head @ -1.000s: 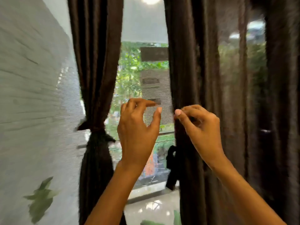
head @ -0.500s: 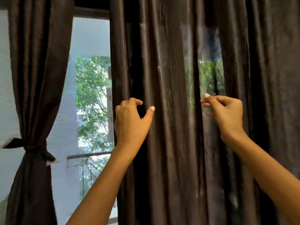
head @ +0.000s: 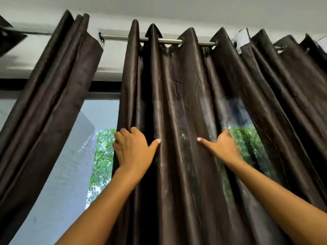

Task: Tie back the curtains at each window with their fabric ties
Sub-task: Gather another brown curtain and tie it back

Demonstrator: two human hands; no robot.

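Head view: I look up at two dark brown curtains hanging from one metal rod (head: pixel 169 40) under a white ceiling.
Right curtain (head: pixel 177 106): it hangs spread in wide folds, from the middle of the rod to its right end; both hands are on it, about halfway down the picture.
Left hand (head: pixel 131 149): I see the fingers curled around the left edge of the right curtain, gripping the fabric, thumb stretched over the front fold.
Right hand (head: pixel 222 145): the fingers go behind a fold and are hidden there; the thumb points left on the front. I think it grips this fold, but I cannot tell for sure.
Left curtain (head: pixel 53 96): gathered toward the left end of the rod, well apart from both hands.
Window (head: pixel 99 117): visible between the two curtains, with green trees outside.
Writing: I can read none.
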